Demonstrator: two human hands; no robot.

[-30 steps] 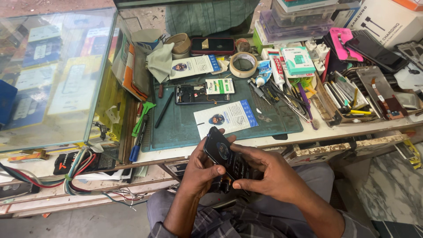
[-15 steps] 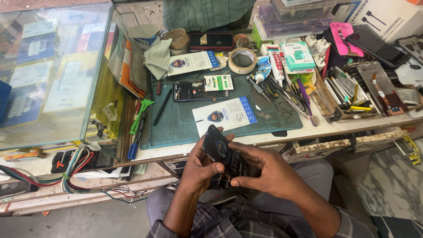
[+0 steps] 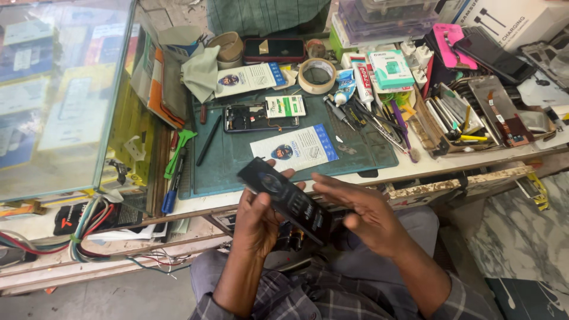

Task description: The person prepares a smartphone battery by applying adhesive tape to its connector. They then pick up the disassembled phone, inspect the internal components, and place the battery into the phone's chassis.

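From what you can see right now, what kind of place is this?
Probably a phone repair stall: an opened phone lies on a green work mat, small tools crowd the bench, and the left hand holds a black phone panel.

white-blue packet on green mat

Left hand curled, thumb up, fingers clasped near the lap; right hand open, fingers spread leftward.

Even daylight lit the surface brightly; shadows were soft. The glass case at left showed hazy reflections, and frame edges bowed slightly.
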